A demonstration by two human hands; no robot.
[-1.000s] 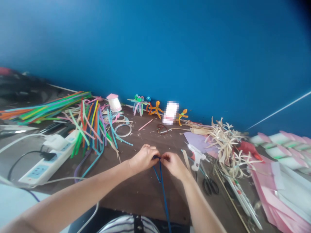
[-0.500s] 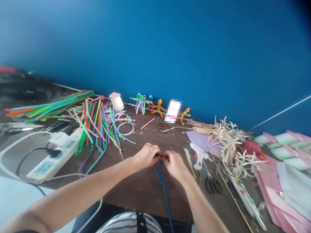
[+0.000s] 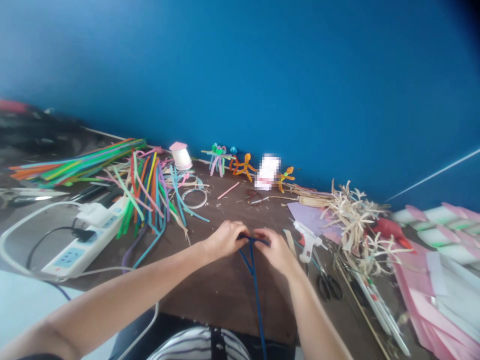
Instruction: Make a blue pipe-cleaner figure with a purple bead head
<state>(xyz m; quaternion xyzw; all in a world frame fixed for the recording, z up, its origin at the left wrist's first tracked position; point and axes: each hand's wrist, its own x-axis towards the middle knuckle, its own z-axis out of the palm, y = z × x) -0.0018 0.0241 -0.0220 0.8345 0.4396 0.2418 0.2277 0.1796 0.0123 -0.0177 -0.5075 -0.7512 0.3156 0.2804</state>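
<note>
Hands, left (image 3: pixel 225 239) and right (image 3: pixel 276 250), pinch one blue pipe cleaner (image 3: pixel 255 280).

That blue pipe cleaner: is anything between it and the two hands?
Nothing visible: the left hand and right hand both pinch the blue pipe cleaner directly, above bare table.

right hand (image 3: pixel 278 251) drawn slightly away from left hand (image 3: pixel 225 239), more blue pipe cleaner (image 3: pixel 255 280) showing between

Dark blue fuzzy pipe cleaner (image 3: pixel 255 270), dark brown wooden table (image 3: pixel 221 295), deep blue wall (image 3: pixel 262 75), multicoloured pile of pipe cleaners (image 3: pixel 150 195), white plastic power strip (image 3: pixel 80 245), orange pipe-cleaner figure (image 3: pixel 243 167), black-handled scissors (image 3: pixel 326 285), pink paper sheets (image 3: pixel 431 305), black-and-white striped garment (image 3: pixel 198 350).
</note>
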